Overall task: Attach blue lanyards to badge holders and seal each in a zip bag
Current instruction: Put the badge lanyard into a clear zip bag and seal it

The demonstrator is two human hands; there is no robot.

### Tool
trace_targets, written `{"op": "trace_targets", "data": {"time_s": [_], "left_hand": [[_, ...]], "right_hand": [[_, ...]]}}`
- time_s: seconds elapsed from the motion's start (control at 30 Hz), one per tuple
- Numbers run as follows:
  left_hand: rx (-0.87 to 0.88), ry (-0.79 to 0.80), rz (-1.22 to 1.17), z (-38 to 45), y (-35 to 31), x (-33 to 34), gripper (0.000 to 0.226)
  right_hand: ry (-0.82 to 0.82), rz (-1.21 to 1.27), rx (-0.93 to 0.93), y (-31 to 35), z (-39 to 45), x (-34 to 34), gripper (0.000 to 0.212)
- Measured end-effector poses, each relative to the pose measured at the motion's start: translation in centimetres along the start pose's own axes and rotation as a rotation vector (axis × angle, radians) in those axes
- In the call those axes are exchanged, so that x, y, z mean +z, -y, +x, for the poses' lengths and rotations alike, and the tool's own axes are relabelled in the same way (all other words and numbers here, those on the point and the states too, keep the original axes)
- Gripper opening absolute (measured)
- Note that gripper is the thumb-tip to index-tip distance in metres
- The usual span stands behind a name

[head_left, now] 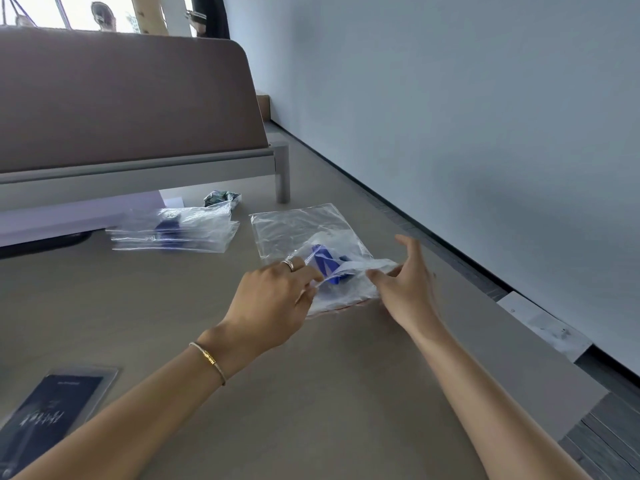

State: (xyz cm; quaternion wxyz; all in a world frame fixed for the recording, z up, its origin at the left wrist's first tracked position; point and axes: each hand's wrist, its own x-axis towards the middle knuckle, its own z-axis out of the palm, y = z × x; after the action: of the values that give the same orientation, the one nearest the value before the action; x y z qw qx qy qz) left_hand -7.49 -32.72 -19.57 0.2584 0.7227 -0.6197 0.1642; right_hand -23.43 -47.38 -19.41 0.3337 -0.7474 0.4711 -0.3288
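Well along, judging by the stack of filled bags (175,230) left of the current zip bag (311,251). Blue lanyard (327,265) inside. Left hand (273,299) pinching its mouth; right hand (407,285) alongside, fingers spread. Sealing pending. Another badge holder (52,407) waiting, nearer than the bag.

Single head-worn wide-angle view, looked forward and down across the table (173,299), tilted. Both forearms entered from the bottom edge; hands sat close, mid-frame. Wall (450,116) filled the upper right of frame.
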Motion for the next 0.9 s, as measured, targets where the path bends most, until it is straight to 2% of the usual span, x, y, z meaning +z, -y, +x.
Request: {"op": "trace_targets", "data": {"time_s": [0.1, 0.2, 0.27, 0.33, 0.43, 0.53, 0.67, 0.9], "left_hand": [[-0.119, 0.081, 0.045, -0.7, -0.4, -0.5, 0.028], [-0.399, 0.234, 0.077, -0.8, -0.4, -1.6, 0.039], [-0.542, 0.288, 0.096, -0.6, 0.2, -2.5, 0.036], [-0.645, 0.294, 0.012, -0.1, 0.8, -3.6, 0.029], [-0.772, 0.158, -0.345, 1.4, 1.1, -5.6, 0.014], [-0.869, -0.101, -0.643, 3.1, 1.0, -7.9, 0.008], [-0.869, -0.400, -0.787, 4.6, 0.7, -11.3, 0.007], [-0.763, -0.635, -0.842, 4.3, -1.0, -18.4, 0.007]], "right_hand": [[0.039, 0.112, 0.000, -0.2, 0.4, 0.5, 0.025], [0.039, 0.232, -0.012, 0.5, 0.3, 0.0, 0.023], [0.021, 0.263, -0.033, 1.1, 0.3, -0.3, 0.023], [0.001, 0.265, -0.049, 1.9, 0.3, -0.3, 0.022], [-0.001, 0.327, -0.050, 3.8, 0.7, -0.4, 0.020], [0.006, 0.464, -0.040, 6.7, 0.9, -0.8, 0.020], [0.003, 0.632, -0.077, 10.3, 0.6, -1.2, 0.020], [0.010, 0.782, -0.197, 15.8, -0.9, -2.5, 0.020]]}}
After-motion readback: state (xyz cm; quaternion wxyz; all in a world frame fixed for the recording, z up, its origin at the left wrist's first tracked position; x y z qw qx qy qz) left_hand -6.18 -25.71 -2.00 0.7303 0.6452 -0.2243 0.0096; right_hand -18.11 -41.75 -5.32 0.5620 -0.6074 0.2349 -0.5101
